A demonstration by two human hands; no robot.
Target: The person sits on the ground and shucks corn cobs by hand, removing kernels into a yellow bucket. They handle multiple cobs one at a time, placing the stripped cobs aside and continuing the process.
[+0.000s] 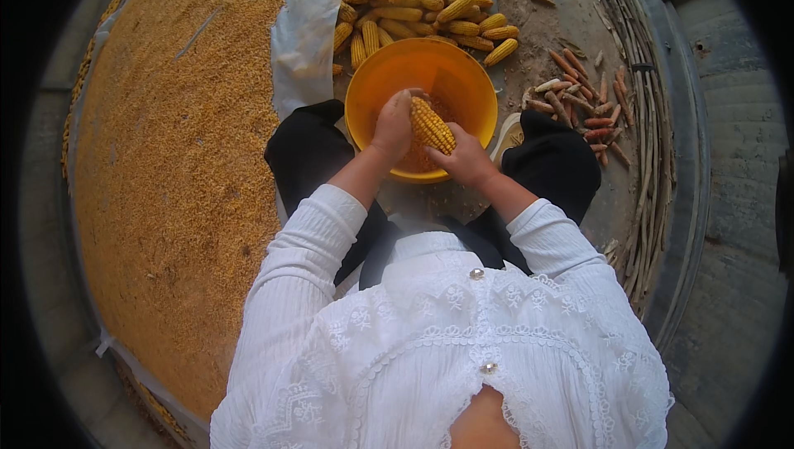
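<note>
Both my hands hold one ear of yellow corn [432, 126] over a round yellow plastic tub [486, 133] that stands between my knees. My left hand [394, 123] grips the ear's far upper end, its fingertips partly hidden. Around the near lower end, my right hand [464, 154] closes with thumb and fingers. Rows of kernels show on the ear between the hands. Some reddish loose bits lie at the bottom of the tub, partly hidden behind my hands.
Beyond the tub lies a heap of corn ears [428, 2]. Loose kernels [180, 157] cover a large sheet [307, 33] on the left. Bare cobs [577, 95] lie on the ground to the right, beside a long bundle of thin stalks [651, 157] along the wall's foot.
</note>
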